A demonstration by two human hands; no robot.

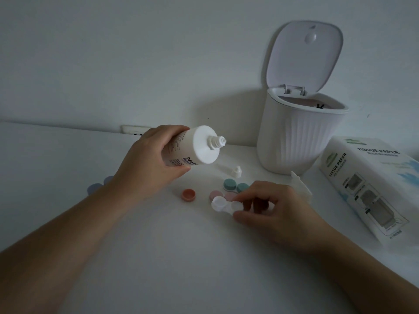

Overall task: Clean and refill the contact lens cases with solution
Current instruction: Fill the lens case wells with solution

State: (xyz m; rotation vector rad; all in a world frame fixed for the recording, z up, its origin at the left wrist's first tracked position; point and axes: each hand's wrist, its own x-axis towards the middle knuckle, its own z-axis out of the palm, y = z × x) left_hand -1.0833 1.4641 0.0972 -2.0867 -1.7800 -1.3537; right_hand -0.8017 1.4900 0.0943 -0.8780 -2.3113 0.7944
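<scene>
My left hand grips a white solution bottle, tilted on its side with its uncapped nozzle pointing right, above the table. Its small white cap lies on the table below the nozzle. My right hand pinches the right end of an open white lens case just above the table. A loose coral lid sits to the left of it. A pink case lies right behind the white one, and a teal-capped case lies further back.
A white ribbed bin with its lid raised stands at the back right by the wall. A tissue paper pack lies along the right edge, with a crumpled tissue beside it. A lilac case shows behind my left wrist.
</scene>
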